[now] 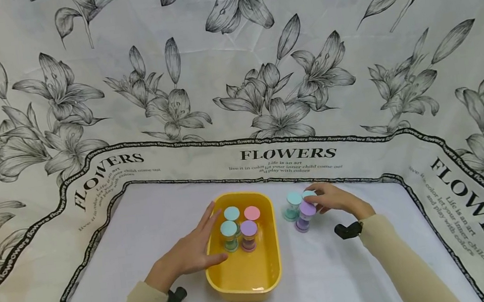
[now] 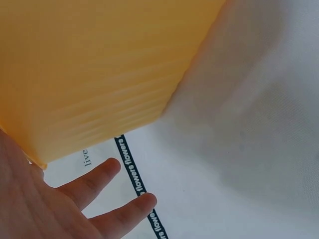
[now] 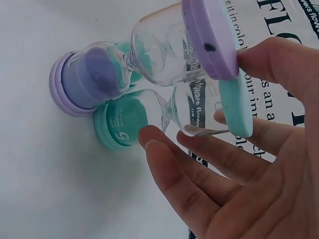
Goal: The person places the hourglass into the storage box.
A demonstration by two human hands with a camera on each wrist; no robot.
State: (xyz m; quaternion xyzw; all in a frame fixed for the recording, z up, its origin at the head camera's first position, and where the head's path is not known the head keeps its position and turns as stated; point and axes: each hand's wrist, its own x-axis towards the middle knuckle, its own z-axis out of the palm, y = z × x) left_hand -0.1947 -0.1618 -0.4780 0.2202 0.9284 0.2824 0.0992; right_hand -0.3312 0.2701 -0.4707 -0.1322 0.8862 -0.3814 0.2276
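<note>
My left hand [image 1: 192,249] is at the left side of a yellow plastic tub [image 1: 246,295], its fingers spread and straight along the rim. Inside the tub stand two teal-capped sand timers [image 1: 229,229], one with a pink cap [image 1: 251,213] and one with a purple cap [image 1: 248,228]. To the right of the tub, my right hand [image 1: 334,199] curls its fingers round a teal sand timer [image 3: 122,122]. Its thumb touches the cap edge of a purple sand timer [image 3: 89,79] close beside. Another teal timer [image 1: 294,198] stands just left of them.
A white cloth [image 1: 324,281] covers the table. Flower-printed fabric [image 1: 246,105] rises behind it, with a black lettered border [image 1: 209,179] running along the back and sides. The near half of the tub shows its bare floor.
</note>
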